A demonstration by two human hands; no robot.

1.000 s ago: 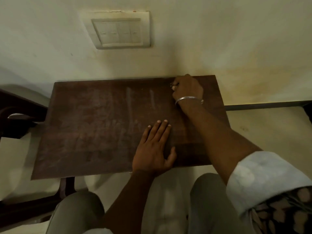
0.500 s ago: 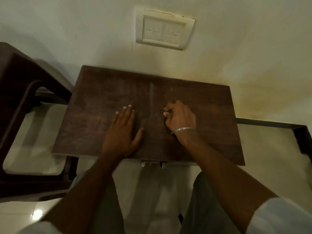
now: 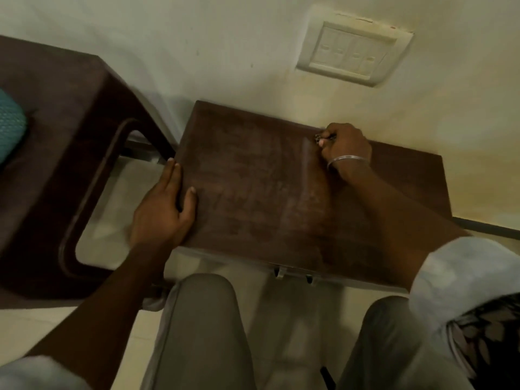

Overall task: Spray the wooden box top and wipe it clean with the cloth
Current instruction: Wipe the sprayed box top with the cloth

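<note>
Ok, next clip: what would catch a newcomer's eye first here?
The streaked wooden box top at centre, against the wall. The right hand, silver bangle on its wrist, pinches a small dark wad at the far edge; the left hand rests on the left edge.

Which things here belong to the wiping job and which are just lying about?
Job: wooden box top; right hand, gripping a small dark item; left hand on the box's left edge.
Lying about: brown chair; teal object on it; wall switch plate.
</note>
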